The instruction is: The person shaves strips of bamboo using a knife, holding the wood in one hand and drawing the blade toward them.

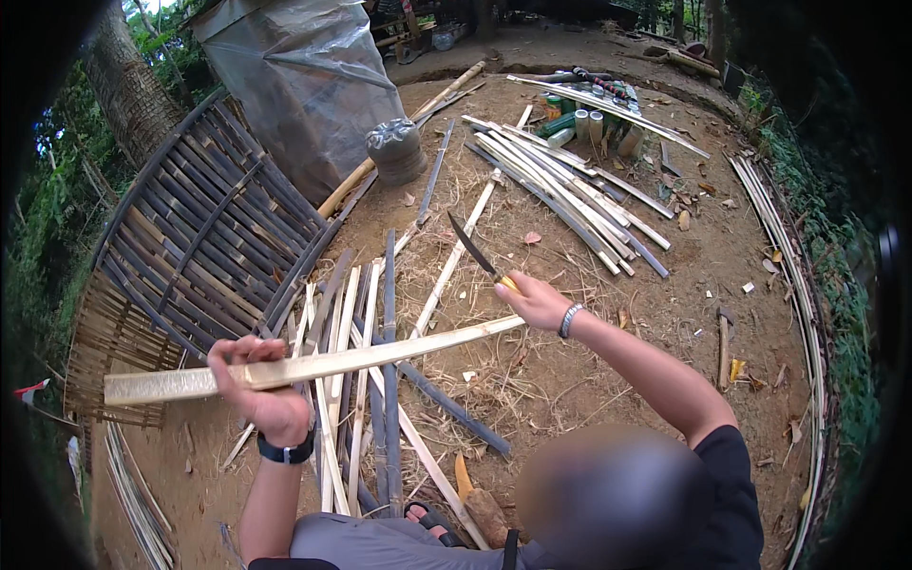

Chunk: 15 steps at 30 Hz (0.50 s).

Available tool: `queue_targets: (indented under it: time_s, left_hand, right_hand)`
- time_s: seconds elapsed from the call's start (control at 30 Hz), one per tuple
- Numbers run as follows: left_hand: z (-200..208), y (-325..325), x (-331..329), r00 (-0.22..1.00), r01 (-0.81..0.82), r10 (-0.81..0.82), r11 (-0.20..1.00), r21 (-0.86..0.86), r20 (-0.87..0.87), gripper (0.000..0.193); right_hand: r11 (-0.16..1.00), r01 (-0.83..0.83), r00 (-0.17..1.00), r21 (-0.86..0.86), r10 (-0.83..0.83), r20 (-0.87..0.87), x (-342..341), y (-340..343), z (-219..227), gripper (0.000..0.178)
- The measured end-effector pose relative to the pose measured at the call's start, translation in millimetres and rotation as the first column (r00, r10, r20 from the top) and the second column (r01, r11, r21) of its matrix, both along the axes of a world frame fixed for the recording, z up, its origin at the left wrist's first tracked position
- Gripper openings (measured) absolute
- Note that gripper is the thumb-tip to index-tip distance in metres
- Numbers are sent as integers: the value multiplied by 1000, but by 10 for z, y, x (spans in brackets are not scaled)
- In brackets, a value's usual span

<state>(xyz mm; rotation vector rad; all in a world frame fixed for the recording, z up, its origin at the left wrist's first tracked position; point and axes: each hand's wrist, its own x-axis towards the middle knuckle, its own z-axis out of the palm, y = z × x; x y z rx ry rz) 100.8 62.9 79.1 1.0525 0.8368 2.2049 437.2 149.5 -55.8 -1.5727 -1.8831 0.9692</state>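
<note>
A long, pale split bamboo strip lies across my left hand, whose fingers curl round it near its wide left end. The strip slants up to the right and its thin far end comes close to my right hand. My right hand is closed on the yellowish handle of a knife. The knife's dark, narrow blade points up and to the left, apart from the strip. Below the strip, a pile of pale and dark bamboo strips lies on the ground in front of my knees.
Another bundle of strips lies ahead, beside green bottles. A dark bamboo rack leans at the left. Behind it hangs a plastic sheet, near a clear plastic container. A wooden-handled tool and long poles lie at right.
</note>
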Motion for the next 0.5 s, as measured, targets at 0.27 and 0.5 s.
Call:
queue_targets:
  time_s: [0.27, 0.5]
  left_hand:
    - [22, -562, -149, 986, -136, 145, 984, -115, 77, 45]
    - [135, -652, 39, 948, -286, 310, 932, -223, 79, 44]
  right_hand:
    - [989, 147, 978, -15, -148, -149, 324, -1376, -1035, 34]
    - [980, -117, 974, 164, 145, -172, -342, -1329, -930, 29]
